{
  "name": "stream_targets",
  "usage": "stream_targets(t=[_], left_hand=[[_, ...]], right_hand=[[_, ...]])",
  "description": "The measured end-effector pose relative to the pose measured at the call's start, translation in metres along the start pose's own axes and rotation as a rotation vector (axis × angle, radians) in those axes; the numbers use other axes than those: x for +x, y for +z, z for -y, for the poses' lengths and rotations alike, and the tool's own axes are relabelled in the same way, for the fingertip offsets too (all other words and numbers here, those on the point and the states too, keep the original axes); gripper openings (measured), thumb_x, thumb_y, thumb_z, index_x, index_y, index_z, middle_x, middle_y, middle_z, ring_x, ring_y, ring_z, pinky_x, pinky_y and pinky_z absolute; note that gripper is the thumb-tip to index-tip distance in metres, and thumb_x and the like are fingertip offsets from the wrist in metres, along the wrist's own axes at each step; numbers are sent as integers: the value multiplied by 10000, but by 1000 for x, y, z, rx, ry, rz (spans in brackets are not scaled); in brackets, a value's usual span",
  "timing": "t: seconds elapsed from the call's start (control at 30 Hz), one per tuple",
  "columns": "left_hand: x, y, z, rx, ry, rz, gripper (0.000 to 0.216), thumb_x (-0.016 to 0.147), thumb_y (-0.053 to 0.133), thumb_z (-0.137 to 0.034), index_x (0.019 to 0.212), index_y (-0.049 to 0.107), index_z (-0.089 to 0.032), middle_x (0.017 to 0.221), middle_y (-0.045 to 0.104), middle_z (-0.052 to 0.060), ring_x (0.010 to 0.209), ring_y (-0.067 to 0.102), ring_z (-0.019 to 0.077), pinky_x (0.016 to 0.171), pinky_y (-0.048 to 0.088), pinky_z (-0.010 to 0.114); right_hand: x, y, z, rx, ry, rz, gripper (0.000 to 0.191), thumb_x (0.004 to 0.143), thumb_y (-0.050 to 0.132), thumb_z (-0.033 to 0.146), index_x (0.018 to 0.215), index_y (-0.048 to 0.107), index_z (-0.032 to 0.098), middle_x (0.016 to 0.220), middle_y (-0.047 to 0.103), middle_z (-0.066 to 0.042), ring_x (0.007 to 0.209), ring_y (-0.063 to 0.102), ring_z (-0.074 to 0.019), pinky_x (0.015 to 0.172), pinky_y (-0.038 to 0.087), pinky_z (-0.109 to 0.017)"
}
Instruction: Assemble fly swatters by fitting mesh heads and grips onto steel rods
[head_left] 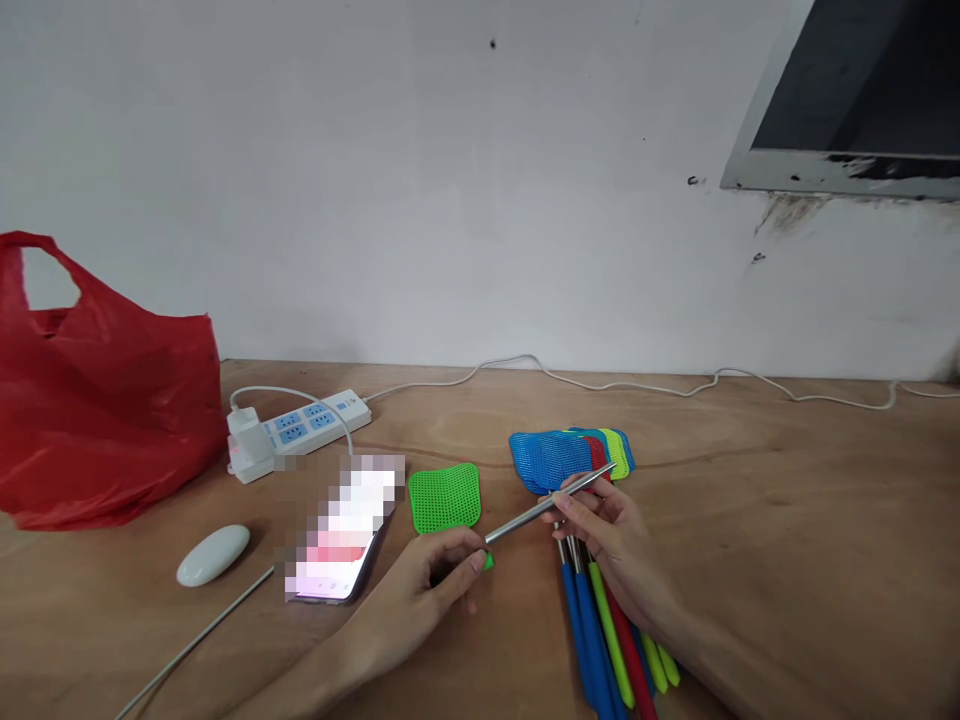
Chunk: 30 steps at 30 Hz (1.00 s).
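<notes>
My left hand [427, 585] is closed around the green handle end [488, 562] of a thin metal rod [536, 510]. My right hand [604, 530] pinches the same rod further up, near its free tip. A loose green mesh swatter head [445, 497] lies flat on the wooden table [787, 520] just beyond my left hand. Under my right hand lies a pile of several assembled fly swatters [600, 620], with blue, red and yellow-green handles and their mesh heads [559, 455] stacked at the far end.
A phone [341, 540] with a lit screen lies left of my left hand, a cable running from it. A white oval object [214, 554], a white power strip [300, 430] with a charger and a red plastic bag [97, 420] sit at the left. A white wall stands behind.
</notes>
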<state>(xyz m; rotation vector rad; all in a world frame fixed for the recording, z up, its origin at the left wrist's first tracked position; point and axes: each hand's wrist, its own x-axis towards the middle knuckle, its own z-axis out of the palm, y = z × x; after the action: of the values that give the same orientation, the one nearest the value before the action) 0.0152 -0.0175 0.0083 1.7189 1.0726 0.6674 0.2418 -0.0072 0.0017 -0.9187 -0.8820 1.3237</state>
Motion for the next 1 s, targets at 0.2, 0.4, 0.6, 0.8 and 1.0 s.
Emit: stream_targets(t=[0.2,0.4,0.6,0.8,1.0], left_hand=[[-1,-3,-6,17,-46,14,350,953,465,-526,894,593,-206,654,572,-39,679,547,169,692,409,275],[-1,-4,-10,22,-70,8,353,959,456,-526,874,575,-204,670,554,-41,684,524,169,681,387,275],[1,-4,-5,31,-44,-5,339,980,437,-502,888,571,-205,688,539,-43,719,541,174,731,396,282],[0,-4,0,24,0,-10,313,978,458,-481,892,578,-205,720,541,-36,728,554,175,740,415,286],[-3,-2,-6,-5,-3,-15,302,951,497,-476,912,609,-198,741,543,-30,719,558,168,722,415,283]], right_hand=[[-4,0,1,-17,-43,-10,317,678,883,363,815,660,183,712,713,-9,682,688,-159,562,536,-226],[-2,-5,-4,-64,-67,20,310,702,869,350,842,644,190,780,727,-34,706,695,-174,551,528,-232],[-4,-5,-2,-101,-70,76,310,710,859,360,792,613,192,774,724,-36,666,694,-172,524,512,-230],[-4,-4,1,-133,-32,114,298,712,851,376,779,625,192,769,717,-24,609,652,-136,514,495,-222],[-5,0,3,-234,16,156,299,633,888,384,705,676,185,652,642,22,538,553,-99,478,465,-206]])
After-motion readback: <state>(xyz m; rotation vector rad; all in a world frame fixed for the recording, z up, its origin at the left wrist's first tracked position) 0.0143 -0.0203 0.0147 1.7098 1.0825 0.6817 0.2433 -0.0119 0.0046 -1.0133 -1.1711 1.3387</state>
